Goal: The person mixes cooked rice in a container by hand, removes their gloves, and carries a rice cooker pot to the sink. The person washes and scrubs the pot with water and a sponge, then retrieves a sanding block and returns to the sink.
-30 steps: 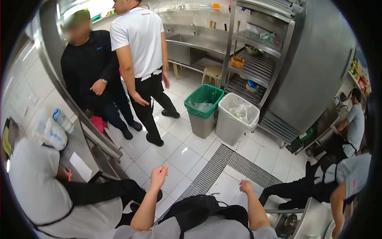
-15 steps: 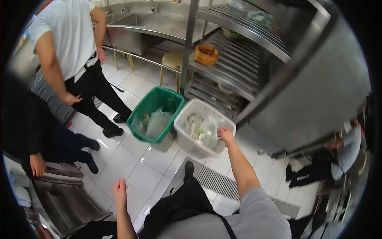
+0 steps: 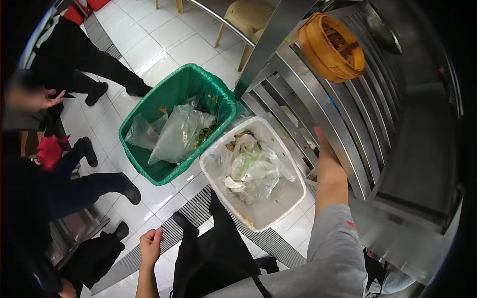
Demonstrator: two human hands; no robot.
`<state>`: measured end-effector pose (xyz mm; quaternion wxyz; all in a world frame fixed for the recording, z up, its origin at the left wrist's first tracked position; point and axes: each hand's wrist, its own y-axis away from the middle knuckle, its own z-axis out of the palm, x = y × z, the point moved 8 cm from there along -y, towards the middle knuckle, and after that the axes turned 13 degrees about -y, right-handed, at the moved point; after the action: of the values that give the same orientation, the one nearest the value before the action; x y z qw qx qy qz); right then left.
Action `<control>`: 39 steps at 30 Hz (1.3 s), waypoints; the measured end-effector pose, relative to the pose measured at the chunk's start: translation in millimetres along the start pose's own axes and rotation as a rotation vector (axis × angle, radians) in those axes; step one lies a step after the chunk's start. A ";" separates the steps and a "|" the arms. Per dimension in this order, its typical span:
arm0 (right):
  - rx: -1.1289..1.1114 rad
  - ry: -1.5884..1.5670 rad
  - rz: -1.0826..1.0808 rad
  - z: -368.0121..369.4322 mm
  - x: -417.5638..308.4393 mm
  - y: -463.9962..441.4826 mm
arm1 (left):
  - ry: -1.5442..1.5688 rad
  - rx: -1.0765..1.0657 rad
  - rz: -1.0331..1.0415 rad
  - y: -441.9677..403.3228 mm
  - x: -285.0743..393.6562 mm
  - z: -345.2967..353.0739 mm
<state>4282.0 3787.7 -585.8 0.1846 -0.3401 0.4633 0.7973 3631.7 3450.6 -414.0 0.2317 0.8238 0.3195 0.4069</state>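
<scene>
My left hand (image 3: 150,246) hangs at the lower left over the tiled floor, its fingers curled closed; nothing shows in it. My right hand (image 3: 325,144) reaches forward at the edge of a slatted metal shelf (image 3: 348,107), right of the white bin; most of its fingers are hidden, and any contact cannot be made out. A round bamboo steamer (image 3: 328,52) sits on the shelf beyond it. The white bin (image 3: 293,198) holds crumpled plastic and food scraps. Beside it stands a green-lined bin (image 3: 141,166) with clear plastic bags and leafy scraps.
Two people in dark trousers stand at the left; one person's hand (image 3: 53,98) is visible. A beige stool (image 3: 243,22) stands behind the bins. Floor grating (image 3: 285,248) crosses the white tiles. A metal bowl (image 3: 382,30) rests at the upper right.
The bins, shelf and steamer appear closer. My right hand has gone from over the white bin to the shelf edge. My left hand remains low, fingers curled.
</scene>
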 end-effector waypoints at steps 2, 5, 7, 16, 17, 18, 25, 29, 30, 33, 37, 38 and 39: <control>-0.017 -0.051 -0.008 2.8 -3.0 -8.7 | 0.008 0.006 -0.015 -0.5 2.6 8.6; -0.039 -0.114 -0.042 -0.7 -5.8 -1.9 | 0.025 -0.008 -0.005 2.1 10.7 19.6; -0.044 -0.162 -0.056 -17.9 -5.5 19.6 | 0.036 -0.006 0.000 5.6 21.6 19.1; -0.058 0.160 0.092 -71.4 34.9 71.7 | 0.050 -0.012 0.032 12.6 20.6 13.6; -0.089 0.178 0.090 -61.3 35.5 80.4 | 0.058 -0.012 0.039 11.8 24.2 14.9; -0.136 0.219 0.064 -46.2 26.9 99.8 | 0.109 -0.012 0.043 13.3 28.5 16.0; -0.301 1.460 -0.867 34.7 -25.0 148.7 | 0.097 0.032 0.062 21.1 22.5 16.8; -0.516 1.515 -0.830 112.0 -8.4 193.3 | 0.114 0.038 0.035 30.6 26.6 19.3; -0.550 1.523 -0.860 121.1 -5.7 184.4 | 0.114 0.046 0.040 32.1 25.0 19.8; -0.645 1.551 -0.936 128.5 3.5 166.7 | 0.119 0.072 0.040 40.6 15.6 14.3; -0.579 0.496 -0.346 33.9 -25.2 135.1 | 0.162 0.089 0.032 46.9 10.7 3.4; -0.542 0.234 -0.196 8.1 -29.2 134.4 | 0.114 0.082 0.038 47.0 17.0 1.9; -0.499 -0.031 -0.042 -2.9 -29.8 149.1 | 0.063 0.078 0.046 45.2 25.6 -0.4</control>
<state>4213.1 3710.9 -474.0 0.1185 -0.3725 0.2420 0.8881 3658.6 3437.8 -371.4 0.1799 0.8260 0.3233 0.4253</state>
